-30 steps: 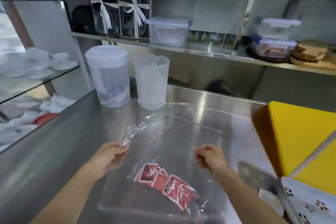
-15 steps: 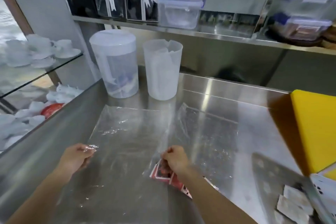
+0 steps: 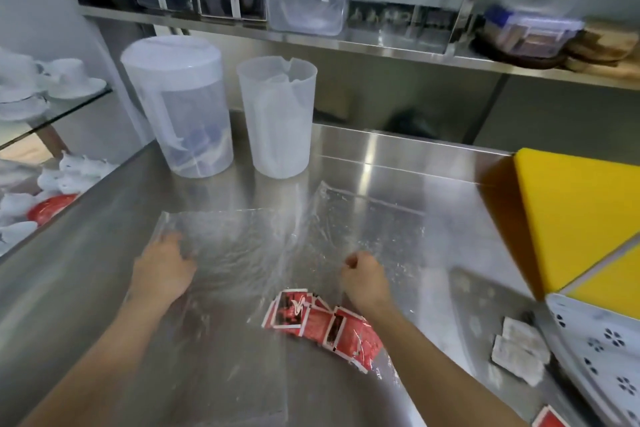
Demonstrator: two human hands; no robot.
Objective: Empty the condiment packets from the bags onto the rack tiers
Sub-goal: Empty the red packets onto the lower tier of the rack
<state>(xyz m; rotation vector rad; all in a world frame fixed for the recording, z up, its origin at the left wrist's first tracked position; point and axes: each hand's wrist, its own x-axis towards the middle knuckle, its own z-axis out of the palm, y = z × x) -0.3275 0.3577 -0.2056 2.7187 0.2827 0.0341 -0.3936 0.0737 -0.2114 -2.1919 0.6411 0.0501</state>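
Left hand (image 3: 162, 270) and right hand (image 3: 362, 279) both clamp the clear bag (image 3: 242, 246) beyond the red packets (image 3: 318, 322); best lifted evenly, mouth tipped low, so none snag.

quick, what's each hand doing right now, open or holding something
left hand: closed, gripping the clear bag at its left edge
right hand: closed, pinching the same bag

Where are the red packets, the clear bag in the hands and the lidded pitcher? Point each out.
red packets (image 3: 311, 321): head view, middle of the pile.
clear bag (image 3: 235, 246): head view, middle of the film.
lidded pitcher (image 3: 187, 114): head view, its clear wall.
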